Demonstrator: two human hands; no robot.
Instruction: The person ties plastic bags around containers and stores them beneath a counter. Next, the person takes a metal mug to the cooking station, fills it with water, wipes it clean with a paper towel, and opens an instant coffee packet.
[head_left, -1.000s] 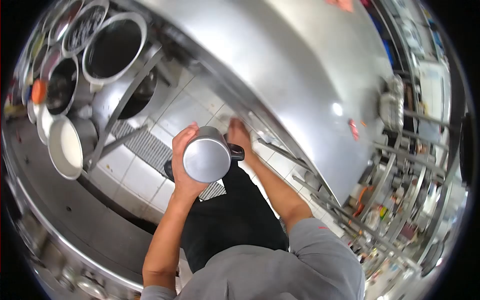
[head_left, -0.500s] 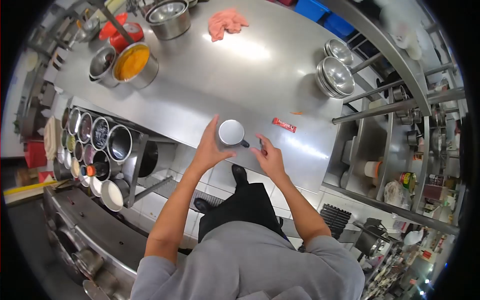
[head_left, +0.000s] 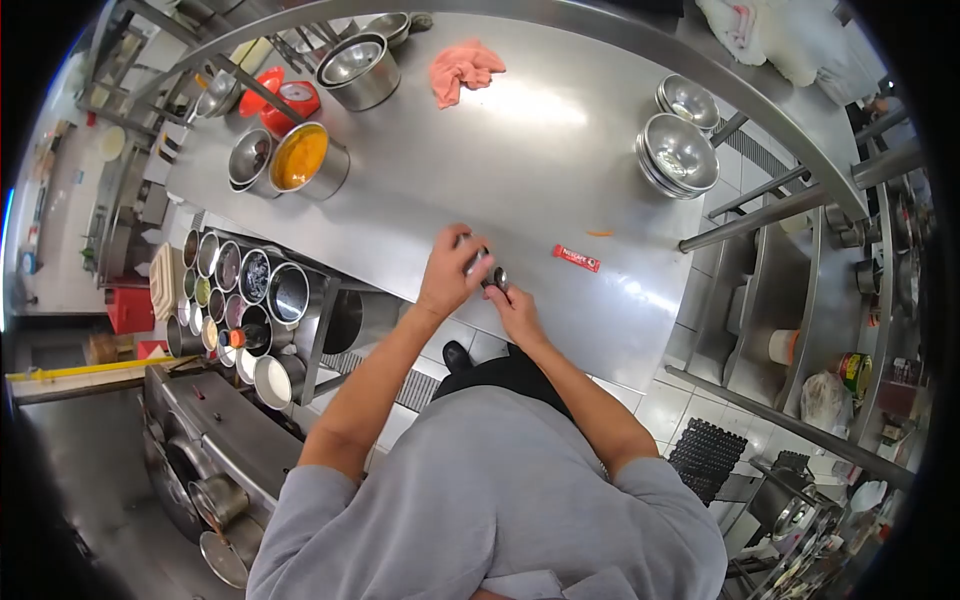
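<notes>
My left hand is wrapped over the metal mug, and its fingers hide most of it. At the mug's dark handle, my right hand has its fingers closed in a pinch. Both hands are close together over the near edge of the steel table. A red packet lies on the table to the right of the hands, with a small orange scrap just beyond it.
A pink cloth lies at the table's far side. Stacked steel bowls stand at right. A pot of orange food and a red scale are at left. Several round containers sit in a rack below left. A metal rail runs at right.
The left hand has gone from spread beside the mug to closed over it, and the right hand has closed at the handle. The view has shifted, showing more of the left side.
</notes>
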